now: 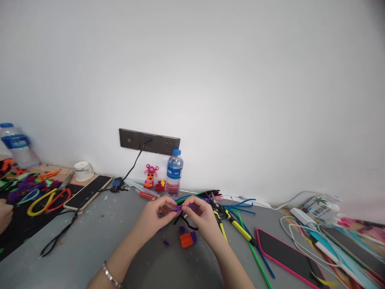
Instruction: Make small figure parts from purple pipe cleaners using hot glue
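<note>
Both hands meet over the grey table, fingertips pinched on a purple pipe cleaner [178, 208]. My left hand [158, 213] holds its left part, and a silver bracelet sits on that wrist. Close beside it, my right hand [200, 212] grips the other part between thumb and finger. Just below the hands lies an orange and purple fuzzy piece [187, 240], with small purple bits [166, 243] near it. A black pipe cleaner [190, 225] curves beneath the fingers. Yellow-and-black pliers [236, 224] rest right of my right hand.
A water bottle [174, 174] and a small pink-orange fuzzy figure [149, 178] stand by the wall. Left are a phone [89, 192], scissors [49, 200] and another person's hand [4, 214]. Right lie a pink-edged phone [285, 257], green and blue pipe cleaners [259, 265] and white cables [296, 237].
</note>
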`<action>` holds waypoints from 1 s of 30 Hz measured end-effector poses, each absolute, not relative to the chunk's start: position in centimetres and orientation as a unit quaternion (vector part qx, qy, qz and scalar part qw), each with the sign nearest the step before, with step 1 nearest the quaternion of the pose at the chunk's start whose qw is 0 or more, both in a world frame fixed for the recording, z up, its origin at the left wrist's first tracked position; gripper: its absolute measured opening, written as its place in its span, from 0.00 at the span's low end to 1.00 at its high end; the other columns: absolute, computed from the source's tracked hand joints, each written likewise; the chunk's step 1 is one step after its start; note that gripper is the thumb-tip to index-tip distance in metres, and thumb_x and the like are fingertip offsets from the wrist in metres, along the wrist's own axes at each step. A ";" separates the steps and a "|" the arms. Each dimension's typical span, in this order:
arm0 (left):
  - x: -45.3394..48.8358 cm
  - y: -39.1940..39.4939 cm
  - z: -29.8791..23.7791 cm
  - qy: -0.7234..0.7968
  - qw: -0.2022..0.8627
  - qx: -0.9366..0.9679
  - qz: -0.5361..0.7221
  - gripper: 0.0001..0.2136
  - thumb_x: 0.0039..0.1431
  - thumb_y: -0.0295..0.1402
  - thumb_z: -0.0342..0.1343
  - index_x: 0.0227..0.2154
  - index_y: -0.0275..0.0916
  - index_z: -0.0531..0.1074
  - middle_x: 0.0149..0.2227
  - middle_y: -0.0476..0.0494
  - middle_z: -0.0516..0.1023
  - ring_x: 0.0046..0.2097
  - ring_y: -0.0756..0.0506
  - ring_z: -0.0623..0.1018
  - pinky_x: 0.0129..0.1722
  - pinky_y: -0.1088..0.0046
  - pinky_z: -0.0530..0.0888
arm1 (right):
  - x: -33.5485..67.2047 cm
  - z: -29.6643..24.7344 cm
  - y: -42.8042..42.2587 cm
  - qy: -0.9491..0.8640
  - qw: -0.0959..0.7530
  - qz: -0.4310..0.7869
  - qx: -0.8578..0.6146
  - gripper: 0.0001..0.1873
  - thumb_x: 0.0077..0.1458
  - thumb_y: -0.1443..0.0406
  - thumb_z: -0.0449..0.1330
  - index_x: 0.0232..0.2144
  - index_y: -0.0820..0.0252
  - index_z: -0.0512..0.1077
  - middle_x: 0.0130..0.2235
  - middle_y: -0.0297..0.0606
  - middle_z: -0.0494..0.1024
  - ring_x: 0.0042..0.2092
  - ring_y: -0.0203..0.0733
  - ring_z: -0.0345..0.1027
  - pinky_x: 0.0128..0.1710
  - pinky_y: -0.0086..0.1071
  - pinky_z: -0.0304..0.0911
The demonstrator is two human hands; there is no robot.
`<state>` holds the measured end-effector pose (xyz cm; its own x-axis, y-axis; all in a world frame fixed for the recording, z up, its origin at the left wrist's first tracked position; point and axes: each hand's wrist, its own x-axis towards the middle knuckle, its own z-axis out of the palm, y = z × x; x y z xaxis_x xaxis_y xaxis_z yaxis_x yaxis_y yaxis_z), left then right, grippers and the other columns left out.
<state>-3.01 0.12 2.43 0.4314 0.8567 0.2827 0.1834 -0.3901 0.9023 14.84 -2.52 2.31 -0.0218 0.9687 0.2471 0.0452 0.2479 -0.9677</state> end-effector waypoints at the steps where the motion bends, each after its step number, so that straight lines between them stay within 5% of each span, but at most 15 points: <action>1: -3.0 0.0 2.6 0.357 0.419 0.736 0.395 0.06 0.53 0.31 0.57 0.34 0.38 0.73 0.32 0.46 0.79 0.34 0.46 0.77 0.31 0.75 0.73 | 14.8 2.2 -2.5 -0.581 0.538 0.423 -0.441 0.10 0.49 0.59 0.64 0.26 0.61 0.72 0.27 0.33 0.72 0.29 0.37 0.65 0.30 0.28 0.61; 30: -3.0 0.4 1.5 0.383 0.277 0.791 0.389 0.03 0.52 0.28 0.59 0.30 0.40 0.76 0.25 0.50 0.76 0.28 0.49 0.74 0.29 0.76 0.70 | 14.6 1.8 -2.7 -0.635 0.485 0.394 -0.454 0.05 0.53 0.64 0.60 0.29 0.60 0.72 0.30 0.35 0.74 0.34 0.40 0.69 0.35 0.31 0.63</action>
<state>-2.96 0.37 1.47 0.4043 0.8214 0.4023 0.3904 -0.5527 0.7363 14.57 -2.67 1.78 -0.1168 0.9592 0.2574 0.1948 0.2762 -0.9411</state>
